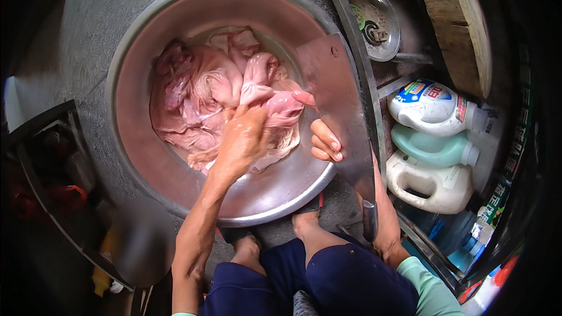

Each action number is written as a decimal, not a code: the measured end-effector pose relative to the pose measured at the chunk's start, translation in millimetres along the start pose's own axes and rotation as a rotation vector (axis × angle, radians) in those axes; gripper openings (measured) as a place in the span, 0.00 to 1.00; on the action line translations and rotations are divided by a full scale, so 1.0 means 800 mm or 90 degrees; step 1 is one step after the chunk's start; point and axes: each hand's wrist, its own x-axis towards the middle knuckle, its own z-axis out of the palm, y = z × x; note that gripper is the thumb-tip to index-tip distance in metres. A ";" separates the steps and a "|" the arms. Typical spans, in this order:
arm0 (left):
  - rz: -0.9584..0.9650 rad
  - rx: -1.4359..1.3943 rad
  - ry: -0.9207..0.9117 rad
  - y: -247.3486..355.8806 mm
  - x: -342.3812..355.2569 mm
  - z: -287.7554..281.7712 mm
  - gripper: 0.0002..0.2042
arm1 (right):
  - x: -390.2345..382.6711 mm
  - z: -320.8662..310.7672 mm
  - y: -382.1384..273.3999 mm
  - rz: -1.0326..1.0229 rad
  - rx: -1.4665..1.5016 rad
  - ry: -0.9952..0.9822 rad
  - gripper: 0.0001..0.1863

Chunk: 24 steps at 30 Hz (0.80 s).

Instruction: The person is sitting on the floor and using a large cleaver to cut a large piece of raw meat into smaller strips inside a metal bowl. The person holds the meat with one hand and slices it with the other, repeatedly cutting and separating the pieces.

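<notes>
A heap of wet pink raw offal (pixel 202 90), in slick folds like stomach lining, fills the middle of a large round metal basin (pixel 146 167). My left hand (pixel 243 137) is closed on the near side of the heap, its fingers sunk among the folds. At the right of the heap is my right hand (pixel 325 141): one finger touches the offal and the others are curled. A wide cleaver blade (pixel 345 90) covers most of that hand, its handle (pixel 369 220) over the wrist. Whether the right hand grips the cleaver or the offal, I cannot tell.
Right of the basin a dark metal rack (pixel 358 41) holds a clear bowl (pixel 389 29), a thick wooden board (pixel 453 20) and several plastic jugs (pixel 430 184). A black-framed stand (pixel 44 199) is at the left. My knees (pixel 357 275) are close to the near rim.
</notes>
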 end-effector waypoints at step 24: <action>-0.405 -0.419 0.389 -0.022 -0.147 -0.152 0.09 | 0.018 0.019 0.052 0.121 -0.038 0.025 0.31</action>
